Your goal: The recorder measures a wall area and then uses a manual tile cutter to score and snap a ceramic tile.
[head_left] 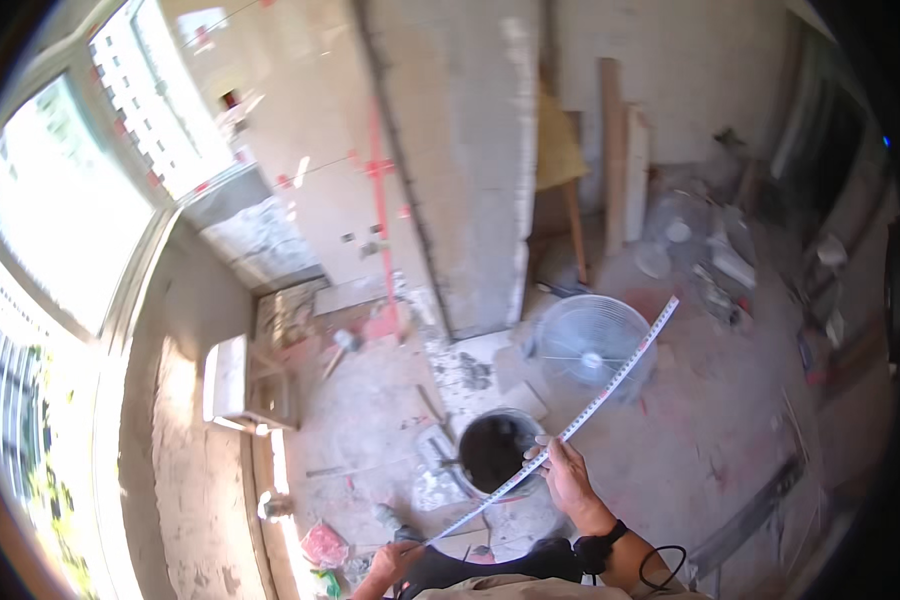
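Observation:
A long white measuring tape (610, 386) runs slantwise across the view, from low near my body up to the right. My right hand (567, 480) pinches the blade partway along, with a dark band on the wrist. Low in the view, my left hand (396, 562) is closed at the tape's lower end; what lies inside those fingers is partly hidden. The far end of the blade sticks out free above the floor, crossing in front of a round fan (585, 345). Beneath the tape stands a round bucket (460, 440) with a dark inside.
A small stool (232, 385) stands by the window wall at left. A mallet (342, 346) lies on the dusty floor. Close to my left hand is a pink plastic bag (324, 546). Boards (613, 160) lean at the back, with clutter to their right. A wall pillar (460, 180) rises ahead.

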